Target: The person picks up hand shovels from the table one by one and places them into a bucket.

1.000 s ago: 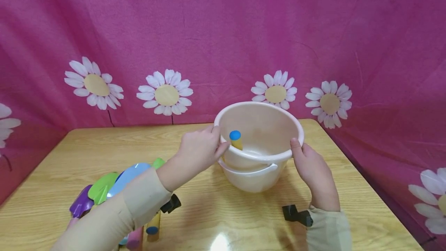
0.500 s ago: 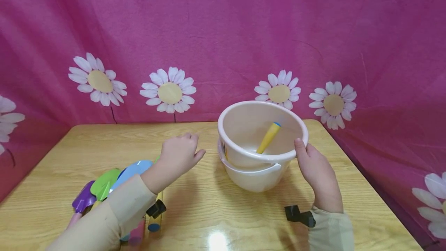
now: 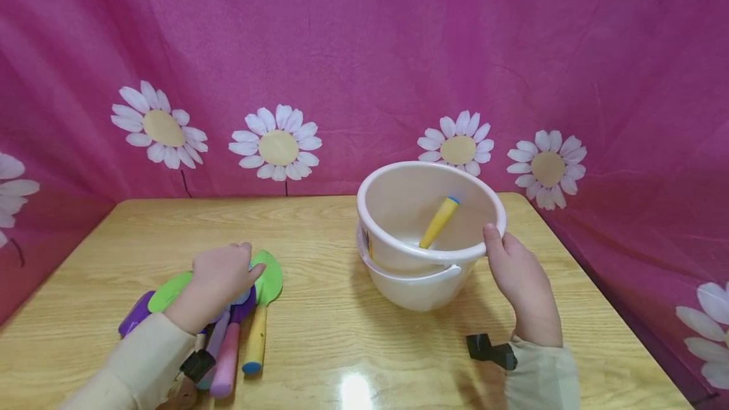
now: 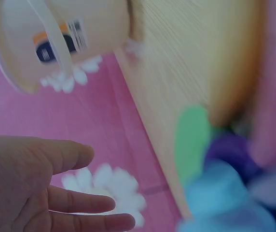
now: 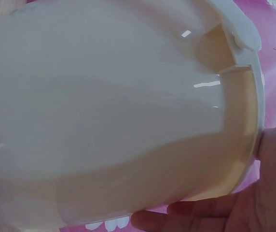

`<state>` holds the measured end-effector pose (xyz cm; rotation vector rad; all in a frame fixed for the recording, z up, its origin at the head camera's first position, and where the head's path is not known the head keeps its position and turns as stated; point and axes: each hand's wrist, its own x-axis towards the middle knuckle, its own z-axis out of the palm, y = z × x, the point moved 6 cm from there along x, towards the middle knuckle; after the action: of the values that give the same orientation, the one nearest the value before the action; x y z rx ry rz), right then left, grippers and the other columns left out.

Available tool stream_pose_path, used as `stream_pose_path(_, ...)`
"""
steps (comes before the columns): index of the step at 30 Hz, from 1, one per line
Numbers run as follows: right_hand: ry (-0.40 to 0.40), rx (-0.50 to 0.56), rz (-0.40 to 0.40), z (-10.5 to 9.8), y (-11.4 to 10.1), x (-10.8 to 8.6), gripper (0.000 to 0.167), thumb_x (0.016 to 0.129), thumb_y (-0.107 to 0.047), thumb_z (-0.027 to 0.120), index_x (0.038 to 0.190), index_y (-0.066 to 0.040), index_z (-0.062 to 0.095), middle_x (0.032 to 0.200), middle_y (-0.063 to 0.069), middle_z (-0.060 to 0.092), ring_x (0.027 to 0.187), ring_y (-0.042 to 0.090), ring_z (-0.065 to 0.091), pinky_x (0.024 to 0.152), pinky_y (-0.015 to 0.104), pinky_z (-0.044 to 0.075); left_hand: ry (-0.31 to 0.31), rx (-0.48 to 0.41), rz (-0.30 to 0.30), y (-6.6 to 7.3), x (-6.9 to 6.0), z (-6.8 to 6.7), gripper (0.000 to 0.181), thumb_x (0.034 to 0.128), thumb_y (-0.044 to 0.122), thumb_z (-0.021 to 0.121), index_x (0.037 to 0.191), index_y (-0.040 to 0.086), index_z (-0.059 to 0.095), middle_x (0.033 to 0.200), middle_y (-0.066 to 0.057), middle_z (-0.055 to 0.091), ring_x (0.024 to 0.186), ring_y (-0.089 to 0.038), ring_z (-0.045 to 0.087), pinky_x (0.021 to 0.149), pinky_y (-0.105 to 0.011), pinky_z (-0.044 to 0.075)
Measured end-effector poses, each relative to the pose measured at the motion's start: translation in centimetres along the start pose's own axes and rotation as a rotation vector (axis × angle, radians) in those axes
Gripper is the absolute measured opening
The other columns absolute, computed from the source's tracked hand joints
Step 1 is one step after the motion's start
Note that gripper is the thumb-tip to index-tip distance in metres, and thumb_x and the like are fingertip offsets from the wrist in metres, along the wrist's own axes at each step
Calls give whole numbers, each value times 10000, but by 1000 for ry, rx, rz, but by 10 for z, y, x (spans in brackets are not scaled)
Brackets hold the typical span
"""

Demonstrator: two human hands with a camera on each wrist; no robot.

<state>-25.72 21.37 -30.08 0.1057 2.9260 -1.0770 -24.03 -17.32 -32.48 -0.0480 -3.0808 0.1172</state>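
One glossy cream bucket, its bail hanging, sits on the table with a blue-tipped yellow handle inside, right hand clamping the rim, left hand over bright shovels, fingers apart.

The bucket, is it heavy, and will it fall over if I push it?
The bucket is probably light for its size, since it looks like plastic. It might tip if pushed high up, because it narrows downward, though the right hand gripping it could steady it. Its smooth, shiny side could feel slippery.
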Motion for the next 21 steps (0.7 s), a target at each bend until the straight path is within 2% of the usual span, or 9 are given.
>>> stream_pose_path(4, 4, -5, 1, -2, 1, 0, 796, 886, -593, 76, 1383, 6, 245, 1358, 260, 313, 1215, 454, 292, 919, 608, 245, -73, -26, -54, -25, -8, 10, 364, 855, 342, 540, 890, -19, 564, 716, -145, 566, 635, -309, 569, 480, -438, 420)
stream_pose_path(9, 3, -1, 12, -3, 2, 0, 791, 887, -592, 79, 1390, 1, 226, 1362, 262, 303, 1213, 461, 290, 907, 621, 248, -146, -51, -104, -46, -15, 21, 361, 862, 334, 529, 872, -25, 565, 725, -157, 553, 624, -279, 528, 511, -458, 423)
stream_pose_path(14, -1, 14, 24, -3, 2, 0, 800, 882, -601, 82, 1393, -1, 221, 1365, 264, 298, 1215, 466, 284, 901, 630, 247, -225, -53, -170, -68, -22, 38, 370, 865, 308, 518, 942, -51, 567, 773, -206, 557, 652, -303, 524, 545, -486, 423)
stream_pose_path(19, -5, 19, 22, -3, 2, 0, 797, 882, -601, 81, 1400, -8, 206, 1378, 257, 280, 1225, 462, 271, 909, 625, 240, -284, -84, -219, -89, -32, 51, 269, 857, 246, 518, 804, -14, 559, 727, -176, 530, 652, -289, 507, 559, -487, 412)
stream_pose_path(21, -4, 22, 18, -4, 1, 0, 793, 883, -599, 81, 1401, -11, 204, 1384, 252, 272, 1229, 459, 266, 914, 622, 236, -289, -91, -225, -96, -36, 53, 259, 845, 227, 539, 802, -27, 559, 740, -194, 539, 666, -308, 524, 564, -495, 415)
